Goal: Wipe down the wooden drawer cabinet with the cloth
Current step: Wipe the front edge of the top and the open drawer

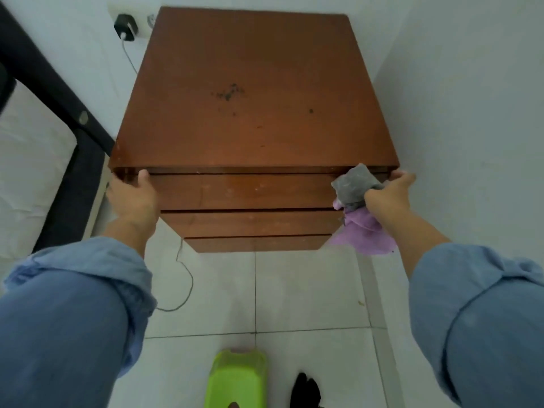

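A brown wooden drawer cabinet (250,92) stands against the white wall, seen from above, with dark specks of dirt near the middle of its top. Three drawer fronts show below the top's front edge. My left hand (134,195) grips the cabinet's front left corner, thumb on the front. My right hand (390,192) grips the front right corner while also holding a grey and purple cloth (357,213), which hangs down over the right end of the drawers.
A dark bed frame with a white mattress (26,160) lies close on the left. A black charger (126,26) is plugged into the wall, its cable trailing onto the white tiled floor (294,290). A green plastic stool (237,378) stands near my feet.
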### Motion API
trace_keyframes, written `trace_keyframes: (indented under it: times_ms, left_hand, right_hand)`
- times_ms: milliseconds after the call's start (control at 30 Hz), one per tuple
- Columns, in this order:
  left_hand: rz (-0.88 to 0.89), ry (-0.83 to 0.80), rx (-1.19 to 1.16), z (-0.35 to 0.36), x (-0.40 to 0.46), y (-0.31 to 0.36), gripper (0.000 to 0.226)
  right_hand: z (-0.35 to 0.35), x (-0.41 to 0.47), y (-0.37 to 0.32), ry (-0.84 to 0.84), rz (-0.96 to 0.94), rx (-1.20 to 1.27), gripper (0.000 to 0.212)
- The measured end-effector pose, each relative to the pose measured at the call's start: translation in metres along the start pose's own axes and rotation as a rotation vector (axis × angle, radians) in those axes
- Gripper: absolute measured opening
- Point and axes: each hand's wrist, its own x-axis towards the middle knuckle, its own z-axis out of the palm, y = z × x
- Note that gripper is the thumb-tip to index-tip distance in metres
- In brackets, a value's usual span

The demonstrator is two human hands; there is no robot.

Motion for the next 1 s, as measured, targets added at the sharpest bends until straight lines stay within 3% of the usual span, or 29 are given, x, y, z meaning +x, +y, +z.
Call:
trace_keyframes:
  times_ms: [233,400,600,1000]
  left_hand:
    - [0.053,-0.082,-0.046,0.0,0.008,-0.012,0.052]
    - [-0.042,0.004,0.026,0.002,0.004,-0.011,0.061]
    - [-0.02,0.06,0.056,-0.005,0.001,-0.014,0.067]
    - [-0.026,-0.007,0.172,-0.03,-0.027,-0.021,0.07]
  right_hand:
    - [0.007,0.014,-0.003,0.056,0.011,0.042,0.065]
    - [0.009,0.011,-0.003,0.119,0.022,0.04,0.058]
    - [0.011,-0.006,0.004,0.126,0.025,0.063,0.062]
    - [0.0,-0.037,0.014,0.125,0.062,0.005,0.073]
